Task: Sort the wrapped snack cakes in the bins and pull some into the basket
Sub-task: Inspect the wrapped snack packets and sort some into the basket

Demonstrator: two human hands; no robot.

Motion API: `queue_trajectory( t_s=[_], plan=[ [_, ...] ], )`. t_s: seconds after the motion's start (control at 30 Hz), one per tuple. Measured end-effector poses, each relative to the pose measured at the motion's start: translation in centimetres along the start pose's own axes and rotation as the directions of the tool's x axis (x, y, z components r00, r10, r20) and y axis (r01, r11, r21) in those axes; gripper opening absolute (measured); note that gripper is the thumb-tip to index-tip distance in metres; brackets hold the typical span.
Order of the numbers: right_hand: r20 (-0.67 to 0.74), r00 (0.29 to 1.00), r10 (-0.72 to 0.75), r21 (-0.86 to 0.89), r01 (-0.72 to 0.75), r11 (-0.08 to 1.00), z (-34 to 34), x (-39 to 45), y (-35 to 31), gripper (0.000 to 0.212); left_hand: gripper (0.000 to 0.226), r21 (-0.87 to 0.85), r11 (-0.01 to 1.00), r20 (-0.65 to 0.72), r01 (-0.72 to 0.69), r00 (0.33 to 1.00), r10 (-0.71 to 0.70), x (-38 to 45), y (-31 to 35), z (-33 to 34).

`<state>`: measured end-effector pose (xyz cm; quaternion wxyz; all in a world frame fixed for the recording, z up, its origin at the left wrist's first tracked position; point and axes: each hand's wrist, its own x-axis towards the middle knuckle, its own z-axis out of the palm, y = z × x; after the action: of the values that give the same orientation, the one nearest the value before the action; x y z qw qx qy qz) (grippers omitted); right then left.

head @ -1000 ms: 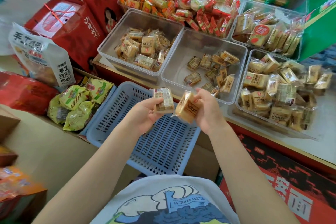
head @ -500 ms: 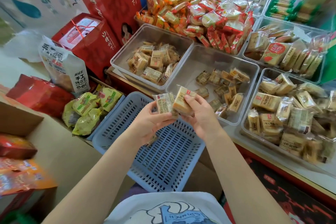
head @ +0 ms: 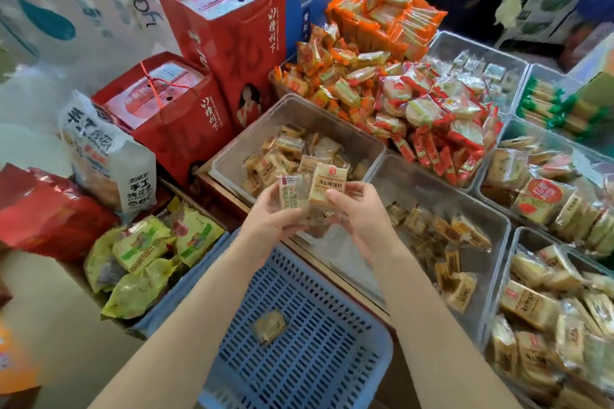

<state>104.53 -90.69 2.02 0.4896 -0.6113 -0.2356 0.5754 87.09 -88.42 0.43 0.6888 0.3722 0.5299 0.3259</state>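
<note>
Both packets now pressed together, left hand (head: 272, 212) gripping one snack cake (head: 292, 191), right hand (head: 357, 212) pinching the other (head: 327, 184); a third cake (head: 269, 327) newly lying in the blue basket (head: 332, 359).

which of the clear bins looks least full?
The clear bin right of the hands: only a sparse scatter of snack cakes with bare floor showing. The neighbouring bins are more crowded or heaped.

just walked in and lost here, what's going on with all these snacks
A person is sorting wrapped snack cakes at a shop counter. The left hand holds one cake and the right hand holds another, side by side above the near edge of the clear bins. The blue basket below them has one wrapped cake lying in it. The bins around hold more packets.
</note>
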Motion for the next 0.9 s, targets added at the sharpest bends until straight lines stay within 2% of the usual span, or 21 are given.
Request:
queue_trajectory(
  t_s=[0.1, 0.2, 0.23, 0.27, 0.33, 0.37, 0.43, 0.5, 0.57, 0.6, 0.67, 0.77, 0.83, 0.9],
  plan=[
    [-0.076, 0.995, -0.059, -0.133, 0.048, 0.990, 1.1, 5.0, -1.1, 0.032, 0.075, 0.284, 0.956, -0.145, -0.072, 0.982, 0.117, 3.9, 1.6, -3.0],
    [-0.035, 0.995, -0.094, -0.222, 0.084, 0.971, 2.7, 9.0, -2.0, 0.031, 0.076, 0.394, 0.913, -0.128, -0.103, 0.978, 0.166, 6.9, 3.5, -5.1],
    [-0.018, 0.995, -0.101, -0.277, 0.092, 0.956, 3.5, 10.1, -1.9, 0.034, 0.077, 0.480, 0.868, -0.126, -0.124, 0.970, 0.209, 7.9, 3.7, -5.7],
    [-0.004, 0.993, -0.117, -0.353, 0.108, 0.929, 4.3, 11.0, -1.7, 0.036, 0.078, 0.612, 0.775, -0.123, -0.158, 0.949, 0.291, 8.9, 3.6, -6.2],
    [0.009, 0.983, -0.181, -0.544, 0.157, 0.824, 5.6, 12.6, -0.7, 0.043, 0.076, 0.870, 0.456, -0.039, -0.189, 0.894, 0.446, 10.7, 2.5, -6.9],
    [0.021, 0.979, -0.204, -0.638, 0.170, 0.751, 6.0, 13.2, -0.1, 0.047, 0.074, 0.923, 0.344, 0.004, -0.174, 0.897, 0.442, 11.5, 1.8, -7.1],
    [0.049, 0.980, -0.194, -0.805, 0.154, 0.573, 6.4, 13.7, 1.4, 0.053, 0.073, 0.958, 0.249, 0.052, -0.141, 0.942, 0.332, 12.3, 0.2, -7.3],
    [0.079, 0.982, -0.169, -0.903, 0.142, 0.405, 6.5, 13.6, 3.1, 0.059, 0.075, 0.983, 0.140, 0.076, -0.118, 0.958, 0.275, 12.6, -1.5, -6.9],
    [0.127, 0.977, -0.173, -0.927, 0.179, 0.330, 6.6, 13.4, 4.7, 0.064, 0.077, 0.989, 0.105, 0.071, -0.104, 0.958, 0.278, 12.5, -2.7, -6.3],
    [0.146, 0.974, -0.172, -0.926, 0.196, 0.323, 6.7, 13.4, 5.1, 0.064, 0.078, 0.988, 0.121, 0.059, -0.096, 0.959, 0.277, 12.4, -3.0, -6.1],
    [0.156, 0.978, -0.140, -0.903, 0.199, 0.380, 6.6, 13.5, 4.7, 0.062, 0.083, 0.981, 0.167, 0.038, -0.093, 0.951, 0.307, 12.2, -3.3, -5.7],
    [0.167, 0.971, -0.174, -0.794, 0.237, 0.560, 5.4, 12.6, 2.2, 0.052, 0.083, 0.950, 0.267, 0.040, -0.165, 0.907, 0.418, 11.1, -3.3, -4.9],
    [0.106, 0.951, -0.291, -0.681, 0.283, 0.675, 3.3, 11.0, 0.8, 0.044, 0.077, 0.925, 0.248, 0.132, -0.288, 0.854, 0.503, 9.7, -3.6, -3.0],
    [-0.042, 0.945, -0.326, -0.595, 0.238, 0.767, -0.1, 9.1, 0.6, 0.032, 0.072, 0.888, 0.175, 0.280, -0.425, 0.803, 0.525, 8.5, -4.5, -0.1]
  ],
)
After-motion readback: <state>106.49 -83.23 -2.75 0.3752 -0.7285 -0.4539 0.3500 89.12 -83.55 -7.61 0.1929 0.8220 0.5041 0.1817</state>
